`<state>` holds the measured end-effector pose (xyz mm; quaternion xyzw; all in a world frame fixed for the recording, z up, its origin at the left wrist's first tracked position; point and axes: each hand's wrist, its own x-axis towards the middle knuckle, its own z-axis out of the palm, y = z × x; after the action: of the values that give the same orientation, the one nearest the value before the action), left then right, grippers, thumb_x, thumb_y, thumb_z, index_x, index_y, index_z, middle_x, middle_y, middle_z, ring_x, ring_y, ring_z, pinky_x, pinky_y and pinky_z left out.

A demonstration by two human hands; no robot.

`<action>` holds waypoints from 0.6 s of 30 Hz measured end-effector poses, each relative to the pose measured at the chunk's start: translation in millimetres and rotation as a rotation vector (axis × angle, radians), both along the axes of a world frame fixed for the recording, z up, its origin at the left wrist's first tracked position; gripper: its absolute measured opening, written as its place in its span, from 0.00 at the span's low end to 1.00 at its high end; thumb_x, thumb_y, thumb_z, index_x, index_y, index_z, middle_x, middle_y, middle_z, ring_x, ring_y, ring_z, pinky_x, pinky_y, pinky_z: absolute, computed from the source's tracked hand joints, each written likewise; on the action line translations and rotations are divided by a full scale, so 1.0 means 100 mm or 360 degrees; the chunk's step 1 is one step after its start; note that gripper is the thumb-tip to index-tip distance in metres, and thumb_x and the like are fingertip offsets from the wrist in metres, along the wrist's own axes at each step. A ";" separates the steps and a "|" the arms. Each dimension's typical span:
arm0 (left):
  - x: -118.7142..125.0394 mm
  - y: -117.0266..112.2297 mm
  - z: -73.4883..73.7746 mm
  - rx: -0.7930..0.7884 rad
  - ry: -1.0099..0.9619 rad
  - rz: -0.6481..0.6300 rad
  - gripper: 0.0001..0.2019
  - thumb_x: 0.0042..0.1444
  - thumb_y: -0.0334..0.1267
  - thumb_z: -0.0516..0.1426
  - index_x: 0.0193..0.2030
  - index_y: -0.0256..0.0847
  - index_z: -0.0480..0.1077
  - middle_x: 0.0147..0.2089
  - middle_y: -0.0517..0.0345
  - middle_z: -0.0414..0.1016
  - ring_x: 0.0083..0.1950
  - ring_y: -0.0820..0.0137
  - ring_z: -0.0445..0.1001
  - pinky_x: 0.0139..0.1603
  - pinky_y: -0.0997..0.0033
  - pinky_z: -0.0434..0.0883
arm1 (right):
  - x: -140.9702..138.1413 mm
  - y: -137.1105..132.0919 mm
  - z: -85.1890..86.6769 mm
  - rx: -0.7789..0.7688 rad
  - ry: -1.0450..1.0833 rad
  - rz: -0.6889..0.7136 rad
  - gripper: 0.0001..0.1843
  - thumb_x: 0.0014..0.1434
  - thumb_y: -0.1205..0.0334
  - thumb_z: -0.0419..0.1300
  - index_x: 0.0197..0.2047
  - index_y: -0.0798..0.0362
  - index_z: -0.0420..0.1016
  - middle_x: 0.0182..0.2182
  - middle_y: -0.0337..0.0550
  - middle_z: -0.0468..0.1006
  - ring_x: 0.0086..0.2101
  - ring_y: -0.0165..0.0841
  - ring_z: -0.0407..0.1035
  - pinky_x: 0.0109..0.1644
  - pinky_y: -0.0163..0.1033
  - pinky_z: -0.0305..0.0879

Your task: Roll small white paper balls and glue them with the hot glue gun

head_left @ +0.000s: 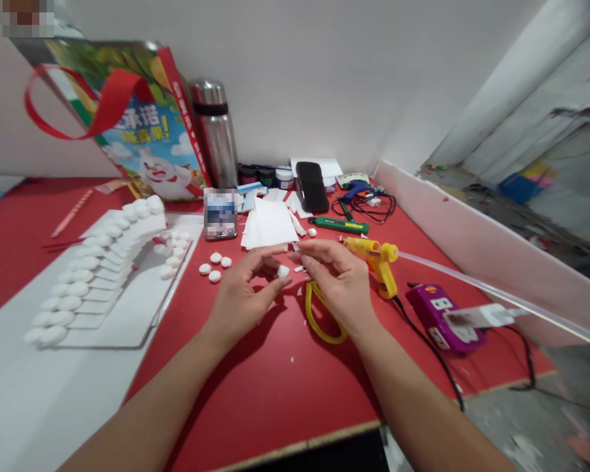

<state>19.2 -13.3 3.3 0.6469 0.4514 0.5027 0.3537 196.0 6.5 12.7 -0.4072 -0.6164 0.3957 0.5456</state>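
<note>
My left hand [248, 292] is closed in a pinch on a small white ball-like piece [283, 271], held between thumb and fingers above the red table. Close by on the right, my right hand [341, 282] curls around a pair of scissors with yellow handles [317, 324]. One large yellow loop shows below the palm; a grey tip [295, 247] pokes out by the fingertips, and the rest is hidden by the hand. Several white round pieces [215, 276] lie left of my left hand. Tiny white scraps are scattered under both hands.
Left, a white board [128, 328] carries a curved stepped model edged with white rounds. A yellow glue gun [381, 262], purple power strip [445, 321] and green cutter [341, 225] lie right. Behind stand white papers [270, 223], a black phone-like device [312, 187], steel flask [216, 137] and bag [167, 151].
</note>
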 end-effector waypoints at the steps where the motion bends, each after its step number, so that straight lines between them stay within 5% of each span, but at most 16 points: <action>1: 0.00 0.01 -0.01 -0.0024 -0.0004 0.0010 0.19 0.59 0.34 0.66 0.57 0.42 0.74 0.41 0.58 0.79 0.41 0.70 0.78 0.47 0.68 0.75 | 0.00 -0.01 0.01 0.0029 -0.0046 0.0009 0.08 0.64 0.65 0.63 0.47 0.51 0.78 0.41 0.44 0.86 0.43 0.37 0.83 0.50 0.42 0.78; 7: -0.04 0.02 -0.03 -0.0139 0.0026 0.0062 0.16 0.59 0.37 0.65 0.53 0.42 0.74 0.41 0.58 0.78 0.41 0.68 0.78 0.44 0.67 0.74 | -0.02 -0.05 0.02 0.0091 -0.0255 0.0057 0.11 0.66 0.66 0.59 0.51 0.51 0.76 0.40 0.44 0.87 0.42 0.36 0.83 0.48 0.42 0.77; 12: -0.11 0.05 0.02 0.0016 0.0519 0.0178 0.02 0.62 0.35 0.63 0.40 0.41 0.73 0.38 0.60 0.78 0.37 0.69 0.74 0.42 0.67 0.69 | 0.01 0.01 0.00 0.0041 -0.0098 -0.0172 0.11 0.63 0.63 0.64 0.49 0.51 0.78 0.42 0.43 0.86 0.42 0.35 0.81 0.48 0.42 0.77; 18: -0.15 0.09 0.09 -0.0018 0.0808 0.0252 0.06 0.61 0.36 0.64 0.36 0.41 0.70 0.35 0.61 0.76 0.36 0.68 0.71 0.37 0.68 0.63 | 0.02 0.04 -0.06 0.0001 -0.0185 -0.0201 0.08 0.63 0.63 0.65 0.46 0.51 0.80 0.39 0.42 0.85 0.37 0.33 0.79 0.42 0.39 0.74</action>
<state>4.1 -4.5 12.2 0.7130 0.5776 0.3479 0.1923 198.2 10.6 7.1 -0.4675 -0.6203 0.3360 0.5328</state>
